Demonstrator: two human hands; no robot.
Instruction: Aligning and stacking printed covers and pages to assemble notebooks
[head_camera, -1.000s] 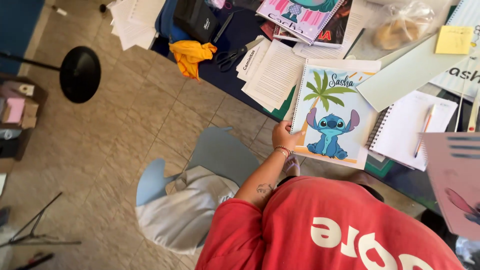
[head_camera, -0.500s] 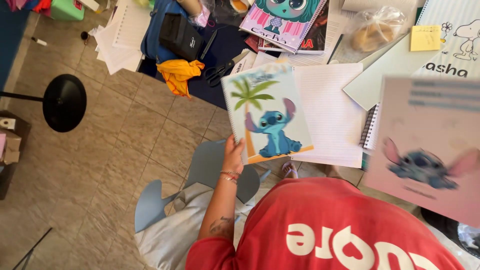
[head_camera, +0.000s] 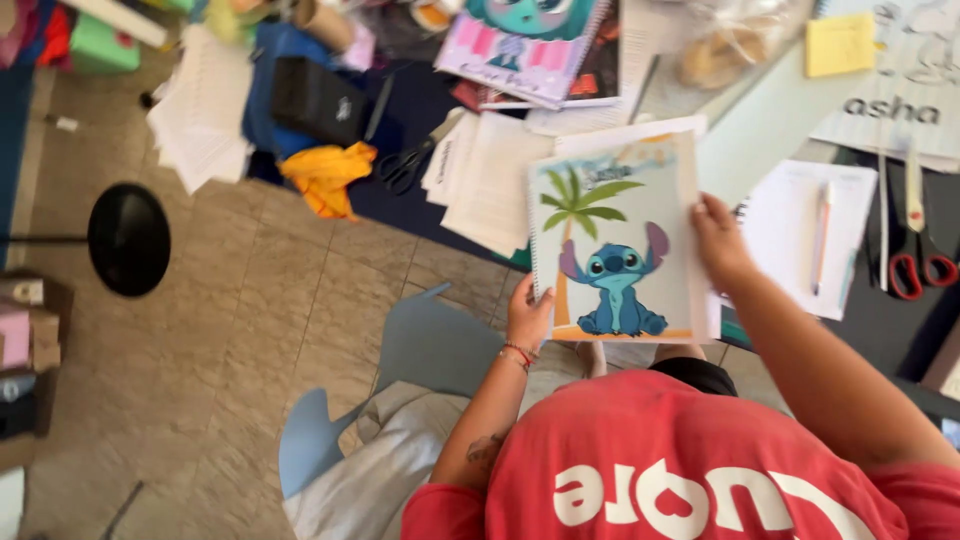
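A spiral-bound printed cover (head_camera: 615, 235) shows a palm tree and a blue cartoon creature. I hold it upright in front of me over the table edge. My left hand (head_camera: 527, 315), with a red bracelet at the wrist, grips its lower left edge. My right hand (head_camera: 720, 238) grips its right edge near the top. Under it lie white paper sheets (head_camera: 490, 175) on the dark table. My red shirt (head_camera: 690, 460) fills the bottom of the view.
An open white notebook (head_camera: 790, 215) with a pen (head_camera: 822, 235) lies to the right, beside red-handled scissors (head_camera: 910, 265). Black scissors (head_camera: 405, 165), a yellow cloth (head_camera: 325, 175) and a black box (head_camera: 318, 100) sit left. A blue chair (head_camera: 430, 345) and black stool (head_camera: 128, 238) stand on the tiled floor.
My left hand lifted the cover off the table and swung it left. My right hand let go of a second pinkish printed sheet and took the cover's right edge.
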